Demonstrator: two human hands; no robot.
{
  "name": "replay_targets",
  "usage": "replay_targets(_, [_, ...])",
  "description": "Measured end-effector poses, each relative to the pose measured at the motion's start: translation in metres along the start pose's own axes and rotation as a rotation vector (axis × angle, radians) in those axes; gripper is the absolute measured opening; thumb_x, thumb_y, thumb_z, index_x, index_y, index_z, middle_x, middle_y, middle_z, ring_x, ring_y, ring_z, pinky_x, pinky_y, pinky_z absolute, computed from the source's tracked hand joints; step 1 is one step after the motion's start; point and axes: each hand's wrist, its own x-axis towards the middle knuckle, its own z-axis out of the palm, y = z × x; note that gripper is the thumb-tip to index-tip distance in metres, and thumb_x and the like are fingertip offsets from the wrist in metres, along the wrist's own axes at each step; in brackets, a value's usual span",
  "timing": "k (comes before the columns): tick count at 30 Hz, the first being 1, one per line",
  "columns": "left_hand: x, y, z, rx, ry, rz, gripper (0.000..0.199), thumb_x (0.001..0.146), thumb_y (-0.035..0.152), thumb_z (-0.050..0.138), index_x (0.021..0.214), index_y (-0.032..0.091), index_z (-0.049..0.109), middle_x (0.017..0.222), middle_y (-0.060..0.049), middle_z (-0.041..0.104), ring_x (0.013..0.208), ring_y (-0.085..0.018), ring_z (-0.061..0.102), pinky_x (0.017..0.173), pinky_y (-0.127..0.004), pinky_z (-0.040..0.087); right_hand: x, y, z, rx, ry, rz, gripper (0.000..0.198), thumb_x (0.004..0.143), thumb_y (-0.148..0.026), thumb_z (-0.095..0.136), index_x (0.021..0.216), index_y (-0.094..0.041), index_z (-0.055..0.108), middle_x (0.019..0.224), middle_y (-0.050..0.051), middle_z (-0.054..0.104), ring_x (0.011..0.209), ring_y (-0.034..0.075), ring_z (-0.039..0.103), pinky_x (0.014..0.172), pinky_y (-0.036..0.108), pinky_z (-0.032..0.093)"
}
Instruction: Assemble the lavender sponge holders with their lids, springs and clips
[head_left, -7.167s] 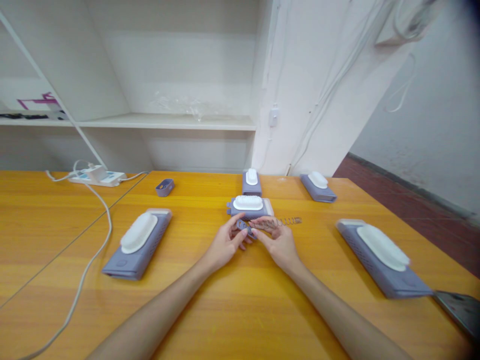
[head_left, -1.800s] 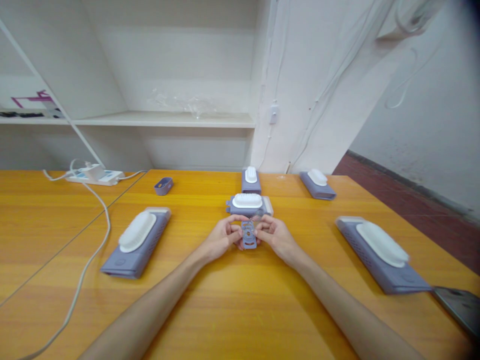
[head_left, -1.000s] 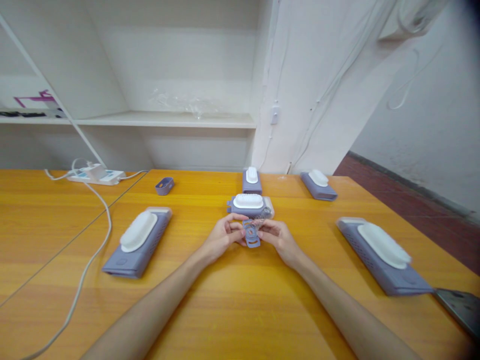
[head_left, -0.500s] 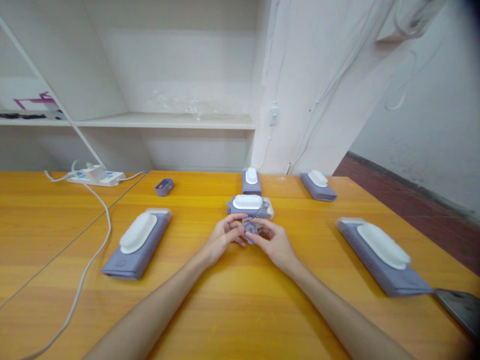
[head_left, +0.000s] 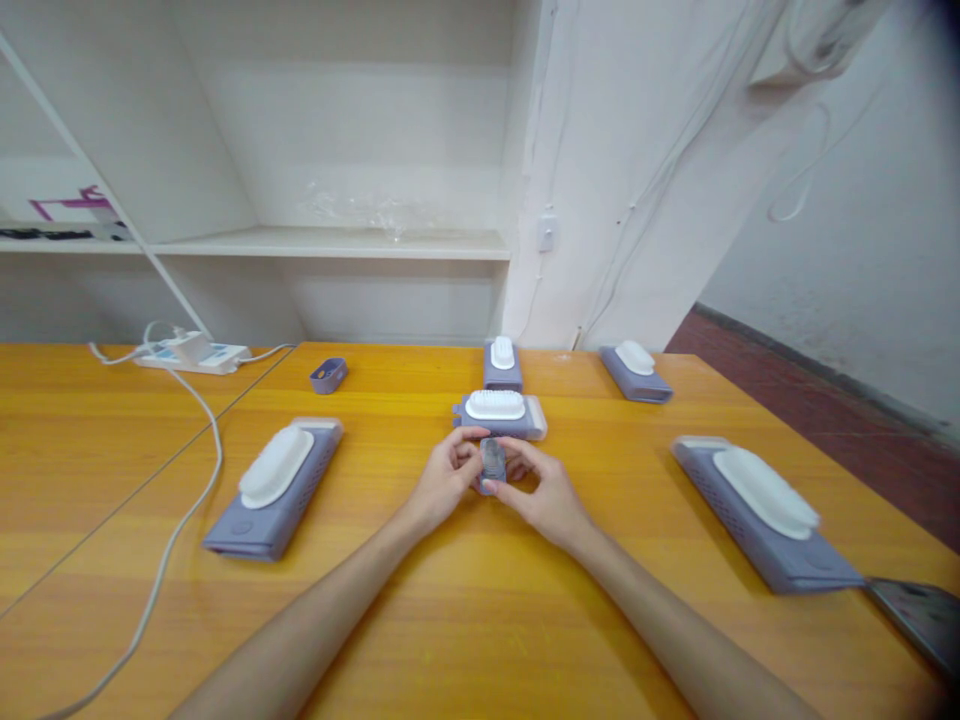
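Between my hands, just above the wooden table (head_left: 480, 610), is a small grey-purple plastic part (head_left: 493, 461) with a rounded outline and a darker ribbed face. My left hand (head_left: 445, 476) pinches its left side with thumb and forefinger. On the other side my right hand (head_left: 546, 490) grips it, thumb at the lower edge and fingers at the top. Right behind my fingertips lies a purple device with a white bristled pad (head_left: 495, 405) and a clear end piece. A second purple device with a white pad (head_left: 502, 362) stands behind that one.
Purple devices with white pads lie at the left (head_left: 274, 490), the right (head_left: 766, 512) and the back right (head_left: 636, 372). A hollow purple piece (head_left: 328, 375) sits at the back left, near a power strip (head_left: 193, 352) with a white cable (head_left: 214, 460). A dark phone-like slab (head_left: 919, 615) is at the right edge.
The small part has been turned between my fingers: its open face with a round hole showed before, and a darker ribbed face shows now. It has shifted slightly left.
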Motion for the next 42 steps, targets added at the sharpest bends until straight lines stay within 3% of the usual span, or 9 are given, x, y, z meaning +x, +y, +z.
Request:
replay_targets(3, [0.0,-0.004,0.0,0.062,-0.014,0.023,0.039,0.078,0.039,0.061,0.108,0.015,0.054,0.076,-0.002,0.061,0.059,-0.01,0.055,0.054,-0.021,0.044,-0.002,-0.005,-0.003,-0.113,0.093,-0.128,0.052,0.07,-0.033,0.071,0.119,-0.024,0.055,0.115,0.009,0.058,0.099,0.024,0.056,0.082,0.036,0.047])
replay_targets(6, [0.0,-0.007,0.001,0.141,0.0,0.014,0.039,0.079,0.042,0.06,0.105,0.013,0.058,0.068,-0.001,0.059,0.054,-0.009,0.052,0.05,-0.019,0.041,-0.005,-0.005,-0.003,-0.183,0.184,-0.214,0.051,0.074,-0.031,0.067,0.122,-0.024,0.051,0.12,0.01,0.053,0.111,0.025,0.05,0.091,0.038,0.043])
replay_targets(10, [0.0,-0.01,0.001,0.173,0.03,-0.013,0.042,0.079,0.045,0.058,0.106,0.012,0.058,0.067,-0.002,0.059,0.049,-0.007,0.049,0.046,-0.019,0.04,-0.009,0.003,0.001,-0.19,0.263,-0.293,0.067,0.079,-0.022,0.061,0.137,-0.026,0.029,0.12,0.01,0.054,0.102,0.022,0.056,0.09,0.038,0.046])
replay_targets(14, [0.001,-0.008,0.002,0.156,0.082,-0.027,0.044,0.079,0.047,0.056,0.106,0.013,0.058,0.07,-0.002,0.06,0.047,-0.008,0.051,0.042,-0.018,0.04,-0.008,0.013,0.003,-0.188,0.366,-0.481,0.076,0.084,-0.01,0.049,0.143,-0.031,0.006,0.128,0.011,0.048,0.087,0.016,0.061,0.088,0.042,0.047])
replay_targets(22, [-0.002,-0.006,0.0,0.166,0.092,-0.007,0.037,0.078,0.043,0.058,0.099,0.012,0.059,0.067,-0.002,0.059,0.047,-0.006,0.049,0.042,-0.017,0.038,-0.004,0.014,-0.005,-0.504,0.279,-0.502,0.069,0.08,0.002,0.038,0.139,-0.032,0.032,0.128,0.009,0.048,0.113,0.023,0.051,0.093,0.042,0.045])
replay_targets(30, [-0.002,-0.008,-0.002,0.177,0.048,0.026,0.033,0.078,0.039,0.058,0.1,0.014,0.057,0.054,0.006,0.045,0.039,-0.004,0.037,0.038,-0.016,0.031,-0.005,0.016,-0.009,-0.611,0.301,-0.644,0.07,0.081,0.002,0.043,0.139,-0.035,0.031,0.12,0.011,0.051,0.093,0.017,0.058,0.081,0.036,0.05])
replay_targets(34, [-0.003,-0.006,0.0,0.197,0.034,0.039,0.033,0.078,0.039,0.059,0.098,0.013,0.056,0.051,0.008,0.04,0.039,-0.004,0.035,0.038,-0.016,0.031,-0.005,0.014,-0.009,-0.641,0.232,-0.687,0.066,0.082,0.001,0.042,0.139,-0.032,0.033,0.113,0.01,0.059,0.098,0.018,0.059,0.081,0.034,0.05])
replay_targets(37, [-0.004,-0.002,0.001,0.19,0.021,0.039,0.036,0.078,0.041,0.059,0.1,0.013,0.055,0.051,0.008,0.04,0.04,-0.004,0.036,0.039,-0.016,0.031,-0.004,0.013,-0.009,-0.632,0.192,-0.649,0.064,0.083,0.001,0.039,0.139,-0.029,0.035,0.116,0.008,0.061,0.106,0.018,0.057,0.087,0.035,0.048])
replay_targets(42, [-0.006,0.005,0.002,0.156,0.043,0.015,0.038,0.082,0.048,0.051,0.101,0.015,0.055,0.047,0.008,0.041,0.037,-0.005,0.036,0.036,-0.016,0.027,-0.004,0.018,-0.008,-0.471,0.333,-0.496,0.055,0.086,-0.004,0.042,0.137,-0.025,0.038,0.114,0.007,0.065,0.095,0.016,0.064,0.086,0.031,0.05])
